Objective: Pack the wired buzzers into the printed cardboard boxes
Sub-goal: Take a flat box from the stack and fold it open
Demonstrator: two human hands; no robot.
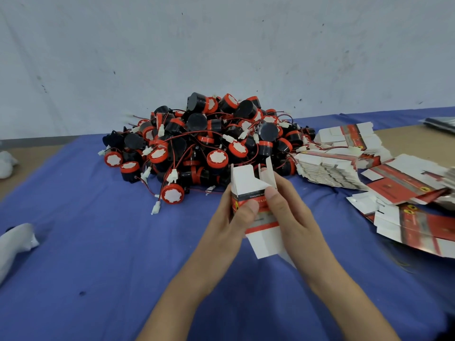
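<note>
A big pile of black-and-red wired buzzers (211, 141) with white connectors lies on the blue cloth (98, 254), just beyond my hands. Both hands hold one printed cardboard box (261, 217), red, grey and white, half unfolded, with its white flaps standing open at the far end and hanging at the near end. My left hand (229, 217) grips its left side, thumb on the printed face. On the right side my right hand (288, 207) pinches it, thumb on top. One buzzer (172, 194) lies apart at the pile's near edge.
Stacks of flat printed box blanks (334, 163) and loose ones (418, 207) spread across the right of the table. White cloth-like items lie at the left edge (14, 244). A pale wall (221, 45) stands close behind the pile.
</note>
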